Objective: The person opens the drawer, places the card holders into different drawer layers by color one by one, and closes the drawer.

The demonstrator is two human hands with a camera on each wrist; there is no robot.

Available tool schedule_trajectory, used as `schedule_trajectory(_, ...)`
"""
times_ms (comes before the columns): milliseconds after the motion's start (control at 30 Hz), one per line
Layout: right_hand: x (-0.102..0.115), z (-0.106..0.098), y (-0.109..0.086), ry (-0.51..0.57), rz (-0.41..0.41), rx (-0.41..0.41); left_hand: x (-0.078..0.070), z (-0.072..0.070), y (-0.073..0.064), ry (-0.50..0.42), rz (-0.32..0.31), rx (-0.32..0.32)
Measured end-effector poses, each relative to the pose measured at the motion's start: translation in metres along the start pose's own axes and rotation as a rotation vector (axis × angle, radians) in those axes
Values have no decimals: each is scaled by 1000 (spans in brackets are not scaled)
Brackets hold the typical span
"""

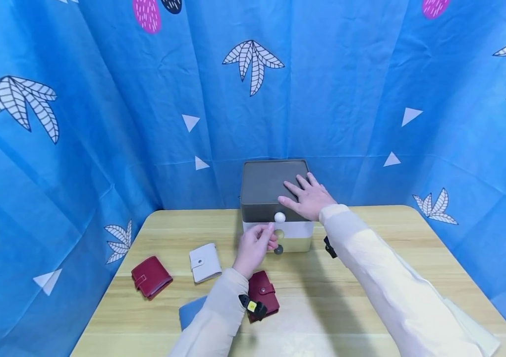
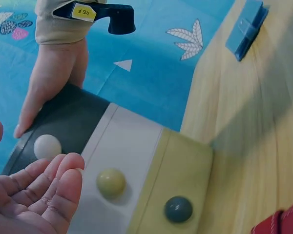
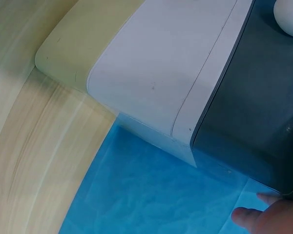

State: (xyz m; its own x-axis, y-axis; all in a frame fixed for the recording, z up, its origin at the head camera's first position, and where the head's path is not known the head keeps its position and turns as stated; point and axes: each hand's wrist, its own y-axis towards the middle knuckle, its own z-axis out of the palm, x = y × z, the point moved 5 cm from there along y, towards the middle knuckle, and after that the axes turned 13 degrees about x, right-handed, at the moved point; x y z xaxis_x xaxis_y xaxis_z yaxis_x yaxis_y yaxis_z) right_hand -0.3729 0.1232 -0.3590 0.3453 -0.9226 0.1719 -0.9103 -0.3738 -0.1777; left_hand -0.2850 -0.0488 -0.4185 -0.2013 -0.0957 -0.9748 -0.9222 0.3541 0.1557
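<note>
A small drawer box (image 1: 270,181) has a dark top tier, a white middle and a yellow bottom. Its round knobs are a white knob (image 2: 48,147), a yellow knob (image 2: 111,183) and a dark knob (image 2: 178,209). My right hand (image 1: 310,198) rests on the right side of the lid, fingers spread. My left hand (image 1: 254,245) is in front of the drawers, fingers loosely bent, thumb apart from them in the left wrist view. Its fingertips overlap the front near the white knob there and hold nothing visible.
On the table (image 1: 168,238), a red wallet (image 1: 152,276) and a white wallet (image 1: 205,263) lie left. Another red wallet (image 1: 263,295) and a blue wallet (image 1: 190,311) lie by my left forearm. A blue wallet (image 2: 246,27) shows right of the box. A blue curtain (image 1: 253,124) hangs behind.
</note>
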Motion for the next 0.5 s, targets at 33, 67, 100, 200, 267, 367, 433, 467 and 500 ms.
schedule_trajectory(33, 0, -1, 0, -3, 0, -3, 2, 1, 1, -29, -19, -2)
schedule_trajectory(67, 0, -1, 0, -4, 0, -8, 5, 1, 2, -62, -38, -4)
schedule_trajectory(100, 1, -2, 0, -4, 0, -12, 7, 2, 3, -96, -59, -5)
schedule_trajectory(200, 2, -4, -1, -8, -5, -24, 14, 4, 6, -208, -97, 1)
schedule_trajectory(267, 2, -4, -2, -7, -6, -27, 18, 6, 8, -273, -115, 19)
schedule_trajectory(367, 2, -2, -4, -1, -9, -21, 24, 11, 10, -360, -146, 57)
schedule_trajectory(433, 2, -1, -4, 6, -9, -19, 28, 14, 11, -418, -162, 79)
schedule_trajectory(467, 2, -1, -4, 8, -10, -19, 29, 15, 11, -450, -167, 87)
schedule_trajectory(500, 3, -2, -4, 10, -11, -22, 30, 16, 12, -486, -169, 94)
